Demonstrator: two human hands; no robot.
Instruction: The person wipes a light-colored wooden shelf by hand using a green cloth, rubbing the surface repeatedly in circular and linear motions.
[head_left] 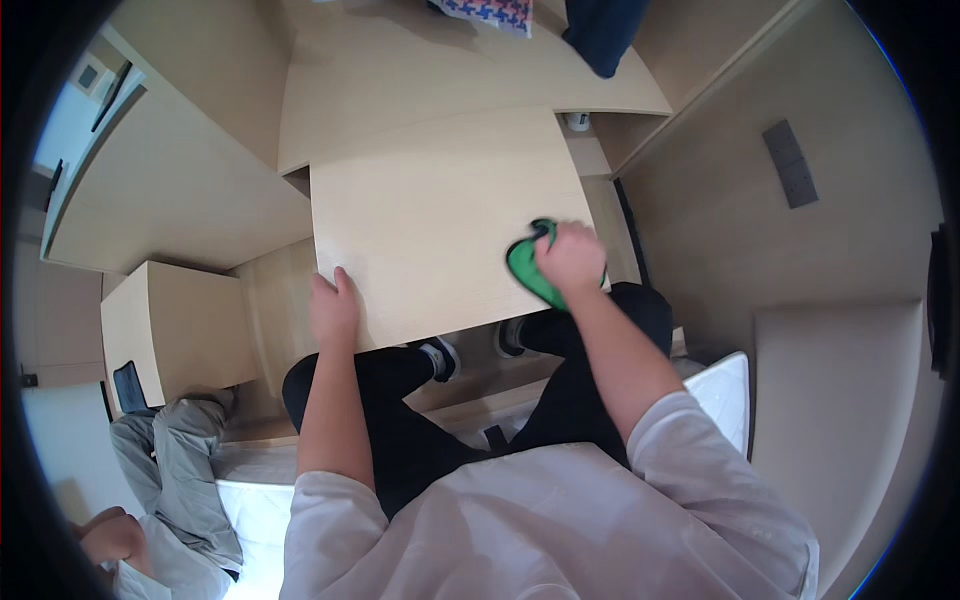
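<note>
A light wood tabletop panel (440,215) stretches out in front of me above my knees. At its near left corner, my left hand (335,310) grips the edge, with finger and thumb showing on top and the rest hidden below. Toward the near right corner, my right hand (572,255) is closed on a green cloth with dark edging (532,270). The cloth lies against the panel's surface, partly bunched under my fingers.
Dark blue fabric (605,35) and a patterned cloth (490,12) lie on the far wooden surface. A small white object (578,121) sits in the recess at right. Another person in grey trousers (185,450) sits at lower left, near a wooden box-shaped cabinet (190,320).
</note>
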